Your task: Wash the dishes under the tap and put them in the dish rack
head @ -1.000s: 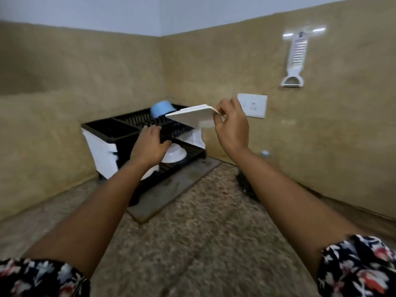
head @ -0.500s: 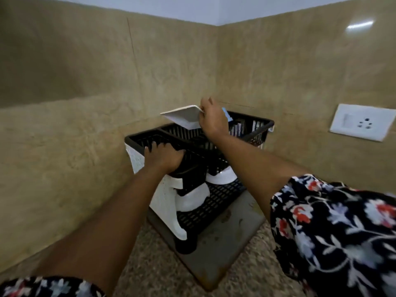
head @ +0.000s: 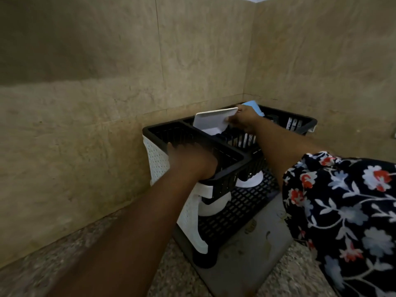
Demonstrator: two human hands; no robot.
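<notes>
A black two-tier dish rack [head: 233,166] with white side panels stands in the corner of the counter. My right hand [head: 244,120] is shut on the right edge of a white square plate [head: 212,121], which stands tilted inside the rack's upper back compartment. My left hand [head: 190,161] rests on the rack's upper front tray, fingers curled over its edge. A blue dish [head: 254,107] shows just behind my right hand. Two white bowls [head: 250,181] lie on the lower tier.
A grey drip tray [head: 252,256] lies under the rack on the speckled stone counter [head: 182,281]. Beige tiled walls [head: 107,103] close in the corner directly behind and left of the rack.
My view has come closer to the rack. My right hand has lowered the white plate from above the rack down into the upper back compartment. My left hand has stayed on the front tray.
</notes>
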